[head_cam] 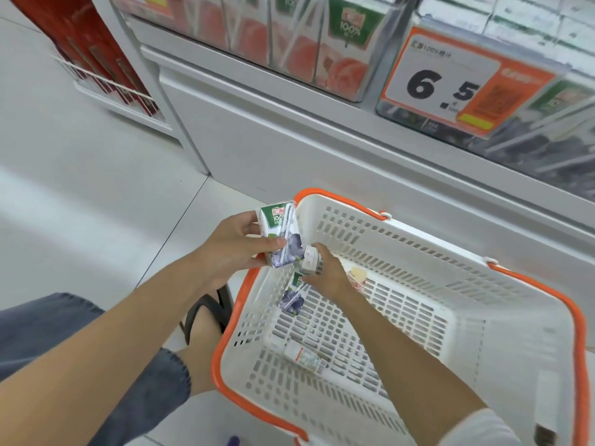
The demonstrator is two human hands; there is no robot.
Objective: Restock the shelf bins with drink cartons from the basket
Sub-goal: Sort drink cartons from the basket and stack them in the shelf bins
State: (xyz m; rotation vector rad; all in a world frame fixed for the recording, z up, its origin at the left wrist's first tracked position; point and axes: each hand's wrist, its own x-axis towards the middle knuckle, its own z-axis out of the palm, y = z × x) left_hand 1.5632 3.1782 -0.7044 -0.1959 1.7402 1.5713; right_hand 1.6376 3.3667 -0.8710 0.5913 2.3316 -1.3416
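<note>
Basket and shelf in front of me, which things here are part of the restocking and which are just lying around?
Part of the job:
- white basket with orange rim
- blueberry juice carton in the left hand
- small carton gripped by the right hand
- blueberry carton lying in the basket
- clear shelf bins

Just there:
- price tag reading 6.5
- red packs in the wire rack
- black sandal

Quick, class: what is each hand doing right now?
Left hand: closed on a blueberry juice carton.
Right hand: closed on a small white carton over the basket.
</note>
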